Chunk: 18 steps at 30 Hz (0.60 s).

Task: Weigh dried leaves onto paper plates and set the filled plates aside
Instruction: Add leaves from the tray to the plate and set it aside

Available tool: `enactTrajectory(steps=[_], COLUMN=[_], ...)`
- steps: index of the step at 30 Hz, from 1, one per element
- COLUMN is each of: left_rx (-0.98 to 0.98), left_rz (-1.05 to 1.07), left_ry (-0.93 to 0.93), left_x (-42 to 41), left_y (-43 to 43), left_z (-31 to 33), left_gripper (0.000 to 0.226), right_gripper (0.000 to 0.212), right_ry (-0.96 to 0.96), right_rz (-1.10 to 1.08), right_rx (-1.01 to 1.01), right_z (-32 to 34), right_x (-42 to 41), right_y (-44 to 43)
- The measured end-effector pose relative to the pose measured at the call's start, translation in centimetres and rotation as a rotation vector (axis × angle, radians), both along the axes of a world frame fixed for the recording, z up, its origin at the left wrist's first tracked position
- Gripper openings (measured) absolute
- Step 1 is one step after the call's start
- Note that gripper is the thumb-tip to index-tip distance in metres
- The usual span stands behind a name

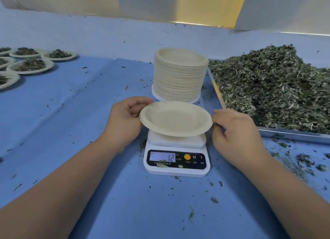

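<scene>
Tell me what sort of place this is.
Likely a herb or tea portioning workbench: a white digital scale, a metal tray heaped with dried green leaves, a tall stack of beige paper plates, and leaf-filled paper plates set aside.

Plate (175, 118) on scale (176, 156); stack (180, 74) behind.

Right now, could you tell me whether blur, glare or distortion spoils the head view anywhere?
Head view: the scale display reads clearly, without glare; the right hand looks slightly soft; wide-angle distortion bows the far wall, which is also washed out.
</scene>
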<state>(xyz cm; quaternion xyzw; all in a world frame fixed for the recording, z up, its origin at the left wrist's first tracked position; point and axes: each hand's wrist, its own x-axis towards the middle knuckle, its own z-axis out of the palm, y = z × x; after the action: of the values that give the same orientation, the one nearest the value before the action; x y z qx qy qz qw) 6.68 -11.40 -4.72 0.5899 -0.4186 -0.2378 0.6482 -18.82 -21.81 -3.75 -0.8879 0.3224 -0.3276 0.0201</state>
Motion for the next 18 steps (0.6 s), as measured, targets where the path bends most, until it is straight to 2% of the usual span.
enactTrajectory(steps=[5,10,12,16,18], left_rx=[0.030,0.119,0.125,0.091,0.084], left_rz=[0.010,0.087,0.120,0.135,0.100], left_ry=[0.024,0.090,0.184,0.346,0.376], left_x=[0.1,0.8,1.0,0.6,0.5], left_y=[-0.3,-0.3,-0.2,0.0,0.0], left_z=[-0.2,-0.2,0.1,0.7,0.8], left_gripper=[0.040,0.061,0.055,0.027,0.027], right_gripper=[0.028,0.033,0.037,0.041,0.042], right_ry=[0.201,0.114,0.084,0.096,0.100], right_rz=[-0.079,-0.169,-0.195,-0.221,-0.223], right_rx=[0.042,0.122,0.145,0.178,0.201], right_z=[-0.1,0.5,0.8,1.1,1.2], right_x=[-0.1,-0.1,-0.3,-0.4,-0.5], right_y=[-0.4,0.3,0.6,0.8,0.9])
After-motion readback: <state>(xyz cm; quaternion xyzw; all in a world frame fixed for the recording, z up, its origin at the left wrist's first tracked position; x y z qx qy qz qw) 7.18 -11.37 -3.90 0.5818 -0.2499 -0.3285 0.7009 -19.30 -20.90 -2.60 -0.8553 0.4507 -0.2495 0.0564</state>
